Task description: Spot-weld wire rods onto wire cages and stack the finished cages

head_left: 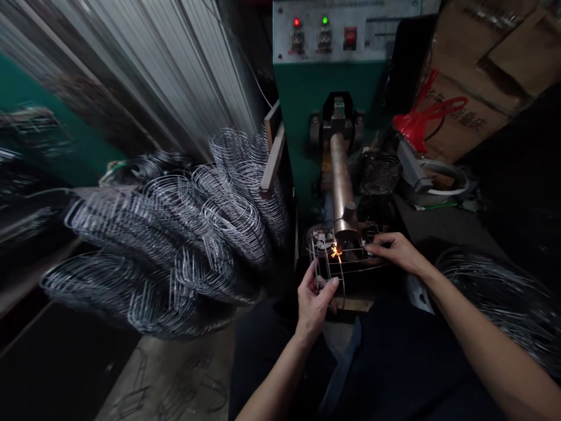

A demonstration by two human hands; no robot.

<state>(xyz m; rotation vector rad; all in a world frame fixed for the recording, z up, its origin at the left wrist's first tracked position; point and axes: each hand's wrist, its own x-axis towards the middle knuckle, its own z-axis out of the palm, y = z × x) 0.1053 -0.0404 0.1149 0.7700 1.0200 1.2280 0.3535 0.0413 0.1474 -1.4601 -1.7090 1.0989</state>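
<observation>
My left hand (312, 307) is closed on a bent wire frame (343, 280), its thumb and fingers pinching the near part. My right hand (397, 251) reaches in from the right, thumb and fingertips pinched at the end of a thin cross wire of the same work. Orange sparks (336, 251) fly where the wires meet, just below the round metal arm of a spot welder (342, 181). The lower part of the welder, beneath the frame, is dark and partly hidden.
Nested stacks of bent wire frames (232, 210) stand to the left. The green machine panel (350, 44) has a red and a green light lit. A small fan (380, 172), a metal bowl (453, 181) and a red plastic bag (416, 126) sit right; loose wire (495, 292) lies nearer.
</observation>
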